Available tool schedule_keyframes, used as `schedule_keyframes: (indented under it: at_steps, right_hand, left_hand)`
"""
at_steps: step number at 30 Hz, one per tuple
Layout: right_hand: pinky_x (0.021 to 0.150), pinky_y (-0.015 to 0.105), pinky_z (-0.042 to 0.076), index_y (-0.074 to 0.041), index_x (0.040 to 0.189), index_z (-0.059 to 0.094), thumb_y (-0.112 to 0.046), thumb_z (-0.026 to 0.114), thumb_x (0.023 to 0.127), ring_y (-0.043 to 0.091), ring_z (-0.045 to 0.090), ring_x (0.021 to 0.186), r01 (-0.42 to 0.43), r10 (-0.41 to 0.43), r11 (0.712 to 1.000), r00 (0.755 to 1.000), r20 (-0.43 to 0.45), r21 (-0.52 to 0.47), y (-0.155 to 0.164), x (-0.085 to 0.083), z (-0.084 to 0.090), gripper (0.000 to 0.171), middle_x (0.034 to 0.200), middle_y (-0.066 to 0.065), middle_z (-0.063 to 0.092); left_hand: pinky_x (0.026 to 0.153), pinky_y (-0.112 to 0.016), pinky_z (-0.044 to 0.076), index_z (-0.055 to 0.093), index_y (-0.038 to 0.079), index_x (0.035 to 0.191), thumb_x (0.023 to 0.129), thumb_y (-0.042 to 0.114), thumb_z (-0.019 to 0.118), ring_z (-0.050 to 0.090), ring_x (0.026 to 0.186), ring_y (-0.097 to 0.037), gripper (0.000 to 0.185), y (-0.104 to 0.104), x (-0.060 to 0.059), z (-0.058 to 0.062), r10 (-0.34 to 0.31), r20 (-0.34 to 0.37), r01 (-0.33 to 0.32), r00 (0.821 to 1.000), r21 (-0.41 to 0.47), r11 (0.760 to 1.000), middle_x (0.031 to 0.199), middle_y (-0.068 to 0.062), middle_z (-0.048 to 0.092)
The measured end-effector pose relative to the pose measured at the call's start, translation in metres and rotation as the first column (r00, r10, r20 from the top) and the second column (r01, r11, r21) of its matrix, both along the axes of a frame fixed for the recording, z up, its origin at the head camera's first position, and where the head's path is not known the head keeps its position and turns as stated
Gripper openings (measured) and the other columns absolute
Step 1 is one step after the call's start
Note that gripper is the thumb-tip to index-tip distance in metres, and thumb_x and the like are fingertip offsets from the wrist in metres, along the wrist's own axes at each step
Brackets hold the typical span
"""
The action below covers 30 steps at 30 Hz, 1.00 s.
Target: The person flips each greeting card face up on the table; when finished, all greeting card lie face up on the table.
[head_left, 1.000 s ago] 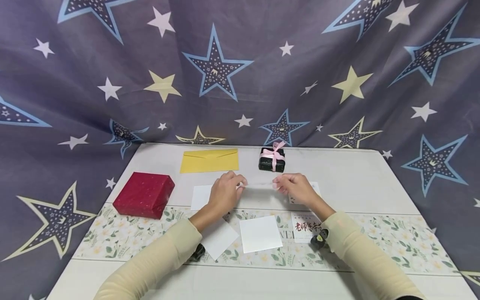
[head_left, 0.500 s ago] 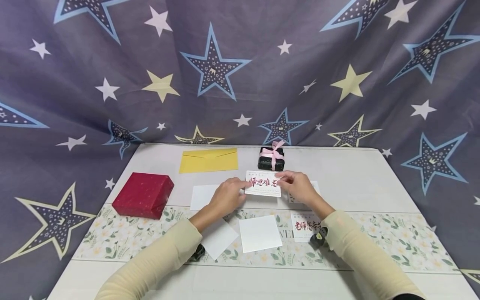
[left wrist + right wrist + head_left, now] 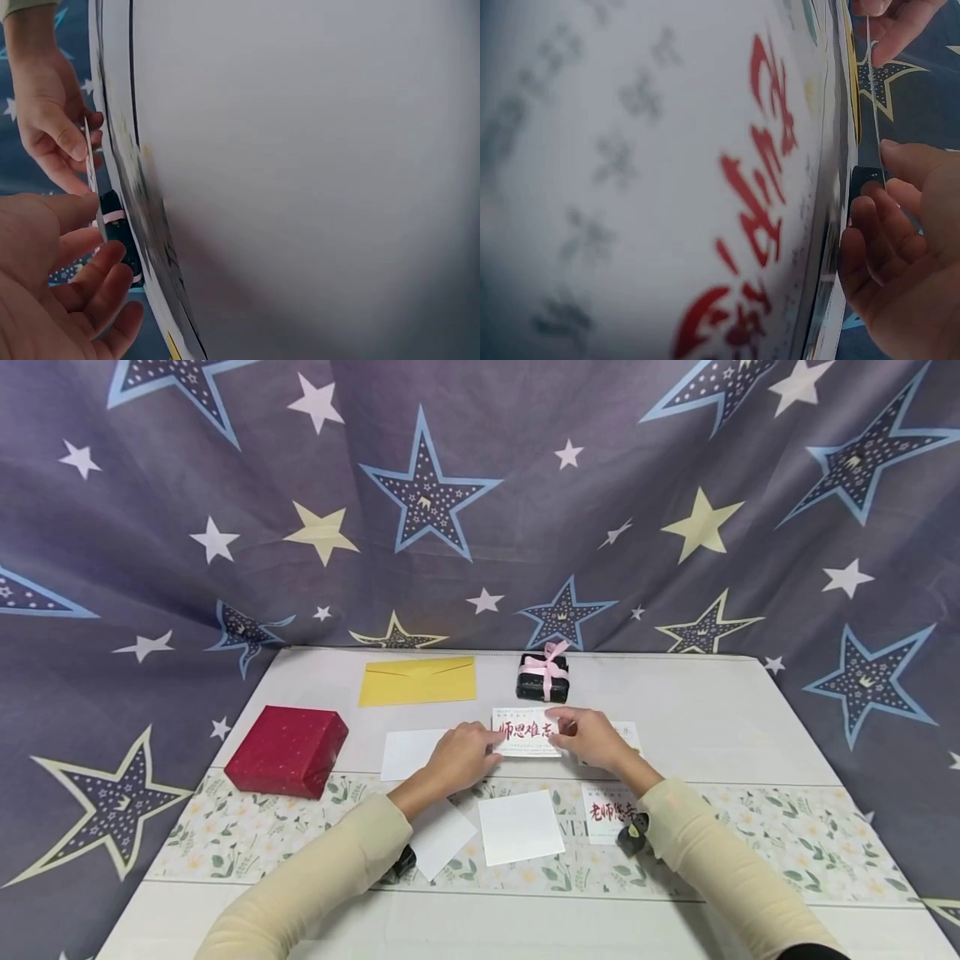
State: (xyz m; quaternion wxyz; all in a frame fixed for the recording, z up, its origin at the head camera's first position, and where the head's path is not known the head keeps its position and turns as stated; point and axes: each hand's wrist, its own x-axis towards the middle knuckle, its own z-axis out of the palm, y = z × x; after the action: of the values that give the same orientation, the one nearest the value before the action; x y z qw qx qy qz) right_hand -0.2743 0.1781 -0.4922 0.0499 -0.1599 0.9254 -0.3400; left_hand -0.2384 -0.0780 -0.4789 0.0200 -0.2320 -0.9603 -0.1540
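Observation:
A white card point(image 3: 527, 737) with red brush-style Chinese characters is held by both hands near the middle of the table. My left hand point(image 3: 461, 755) pinches its left edge between thumb and fingers. At the opposite edge my right hand point(image 3: 591, 739) pinches it the same way. In both wrist views the card point(image 3: 91, 169) is seen almost edge-on, spanning the two hands, a little above the tabletop. Partly behind the right hand lies another printed card point(image 3: 628, 737). A card with red characters point(image 3: 603, 814) lies below the right wrist.
Blank white cards point(image 3: 521, 828) lie around the left forearm and in the middle. A yellow envelope point(image 3: 417, 682) is at the back. Behind the held card stands a small black box with pink ribbon point(image 3: 543, 678). A red wrapped box point(image 3: 287, 750) sits at left.
The held card has turned from edge-on to show its red-lettered face to the head camera. Since then it has come slightly lower and nearer, both hands still holding it.

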Motion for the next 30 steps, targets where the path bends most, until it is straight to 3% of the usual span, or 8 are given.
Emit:
schedule_keyframes:
  at_steps: [8,16,20,25,30]
  right_hand:
    - [0.065,0.026,0.043,-0.008,0.141,0.061,-0.016,0.075,0.09,0.011,0.05,0.067,-0.057,0.055,0.997,0.998,0.027,0.058,-0.001,-0.001,-0.003,0.053,0.081,-0.001,0.063]
    - [0.07,0.029,0.043,-0.009,0.142,0.06,-0.016,0.074,0.091,0.011,0.05,0.069,-0.069,0.065,0.993,0.997,0.041,0.101,-0.003,-0.004,-0.003,0.053,0.08,-0.002,0.062]
    - [0.069,0.029,0.042,-0.01,0.143,0.06,-0.017,0.073,0.092,0.012,0.049,0.068,-0.082,0.077,0.988,0.996,0.04,0.128,-0.003,-0.004,-0.001,0.053,0.078,-0.001,0.061]
    - [0.066,0.028,0.041,-0.01,0.141,0.062,-0.018,0.074,0.092,0.013,0.048,0.066,-0.072,0.066,0.984,0.997,0.041,0.165,-0.003,-0.003,0.0,0.051,0.073,-0.001,0.06]
    - [0.064,0.028,0.041,-0.011,0.138,0.064,-0.019,0.075,0.091,0.013,0.048,0.064,-0.062,0.053,0.98,0.997,0.048,0.19,-0.005,-0.003,0.002,0.049,0.069,-0.002,0.059]
  left_hand:
    - [0.078,-0.04,0.058,0.071,0.018,0.131,0.097,0.025,0.07,0.07,0.096,-0.026,0.035,0.002,0.0,-0.002,0.006,0.048,-0.003,0.999,-0.056,0.998,0.108,-0.011,0.074]
    - [0.078,-0.04,0.058,0.072,0.02,0.13,0.097,0.029,0.07,0.071,0.097,-0.026,0.034,0.006,-0.002,-0.003,0.012,0.045,-0.006,0.999,-0.134,0.991,0.109,-0.01,0.074]
    - [0.077,-0.04,0.059,0.073,0.021,0.128,0.096,0.031,0.071,0.071,0.096,-0.026,0.034,0.009,-0.002,-0.002,-0.001,0.02,0.004,1.0,-0.178,0.984,0.109,-0.01,0.074]
    - [0.074,-0.04,0.059,0.076,0.022,0.123,0.095,0.035,0.071,0.07,0.089,-0.023,0.03,0.012,-0.002,-0.002,-0.038,-0.037,0.026,0.999,-0.288,0.957,0.105,-0.009,0.074]
    - [0.074,-0.04,0.059,0.075,0.023,0.125,0.096,0.035,0.069,0.069,0.089,-0.023,0.031,0.013,-0.002,-0.001,-0.044,-0.033,0.031,0.998,-0.323,0.946,0.106,-0.009,0.073]
